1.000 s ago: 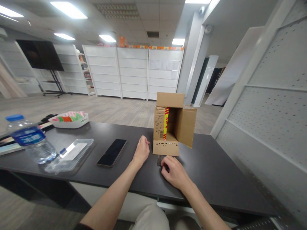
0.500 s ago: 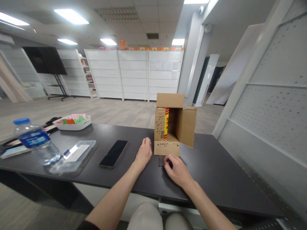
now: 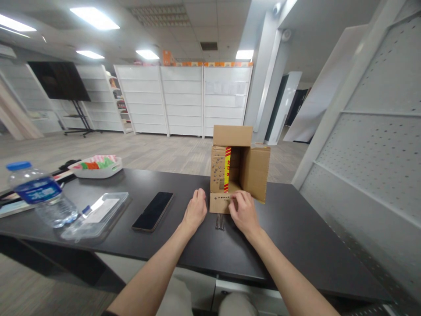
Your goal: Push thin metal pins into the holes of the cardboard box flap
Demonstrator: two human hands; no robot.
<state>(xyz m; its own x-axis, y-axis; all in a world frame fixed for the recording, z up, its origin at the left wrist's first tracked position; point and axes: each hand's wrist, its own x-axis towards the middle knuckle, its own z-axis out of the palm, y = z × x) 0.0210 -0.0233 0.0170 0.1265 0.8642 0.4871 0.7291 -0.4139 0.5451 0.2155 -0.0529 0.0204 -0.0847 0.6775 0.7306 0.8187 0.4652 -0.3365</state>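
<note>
In the head view, my right hand (image 3: 244, 210) is at the lower flap (image 3: 219, 205) of an open cardboard box (image 3: 244, 169), with its fingers bent and the thumb and fingertips drawn in together. I cannot tell whether anything is pinched between them. The flap has a row of small dark holes, showing just left of those fingertips. My left hand (image 3: 195, 208) is curled in on the dark table (image 3: 289, 228), just beside the box's left side, with its fingers pressed together; their tips are turned away, so I cannot tell if they hold something.

Between my hands, below the flap, a few thin metal rods (image 3: 219, 221) lie side by side. Beyond my hands the box faces me, its left panel dotted with marks beside a strip of yellow and red tape (image 3: 227, 169), and its side flap swung out to the right.

To the left of my left hand lies a phone (image 3: 153, 211), then a clear plastic case (image 3: 101, 213), and farther out a water bottle (image 3: 41, 191) with a blue cap. A white basket (image 3: 98, 174) with colourful contents sits beyond the case.
</note>
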